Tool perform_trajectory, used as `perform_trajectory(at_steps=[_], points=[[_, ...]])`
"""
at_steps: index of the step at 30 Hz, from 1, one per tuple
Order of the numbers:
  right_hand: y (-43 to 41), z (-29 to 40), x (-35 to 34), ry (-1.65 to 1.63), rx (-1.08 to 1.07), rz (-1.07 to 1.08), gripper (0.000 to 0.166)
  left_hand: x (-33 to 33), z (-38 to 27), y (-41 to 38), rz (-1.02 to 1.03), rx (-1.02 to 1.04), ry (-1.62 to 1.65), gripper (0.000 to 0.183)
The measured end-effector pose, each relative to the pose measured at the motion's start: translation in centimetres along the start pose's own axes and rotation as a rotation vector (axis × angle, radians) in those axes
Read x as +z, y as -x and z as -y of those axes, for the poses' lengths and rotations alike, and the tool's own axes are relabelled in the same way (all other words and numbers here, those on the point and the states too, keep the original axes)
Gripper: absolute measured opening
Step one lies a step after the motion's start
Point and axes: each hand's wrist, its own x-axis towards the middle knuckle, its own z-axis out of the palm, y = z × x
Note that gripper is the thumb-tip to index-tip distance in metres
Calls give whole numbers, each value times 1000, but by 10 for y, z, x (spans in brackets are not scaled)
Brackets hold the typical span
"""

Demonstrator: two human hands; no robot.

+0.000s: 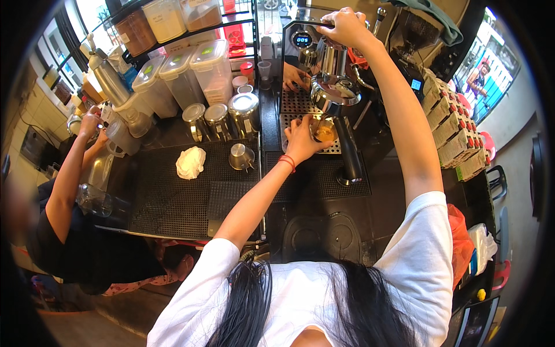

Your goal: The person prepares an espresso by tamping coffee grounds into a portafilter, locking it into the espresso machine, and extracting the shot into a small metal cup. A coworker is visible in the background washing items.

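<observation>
My left hand (302, 138) is closed round a small clear glass (324, 130) with brown liquid in it, on or just above the perforated metal drip tray (289, 122). Above the glass is the chrome group head (335, 89) of an espresso machine, with a black-handled portafilter (348, 145) locked in, its handle pointing towards me. My right hand (346, 27) is raised to the top of the machine, its fingers over the upper edge beside a lit display (302, 40). What those fingers touch is unclear.
A crumpled white cloth (190, 162) and a small steel pitcher (241, 156) lie left on a black rubber mat (162, 195). Lidded steel canisters (243, 108) stand behind. Drink cartons (455, 130) are stacked right, near a coffee grinder (409, 39). A co-worker's hands (90, 123) are at far left.
</observation>
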Motion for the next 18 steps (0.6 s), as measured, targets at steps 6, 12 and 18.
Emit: perform_trajectory(at_steps=[6, 12, 18], points=[[0, -1, 1, 10, -1, 2, 47, -1, -2, 0, -7, 4, -1, 90], [0, 1, -2, -9, 12, 11, 47, -1, -1, 0, -6, 8, -6, 90], [1, 0, -1, 12, 1, -18, 46, 0, -1, 0, -13, 18, -4, 90]])
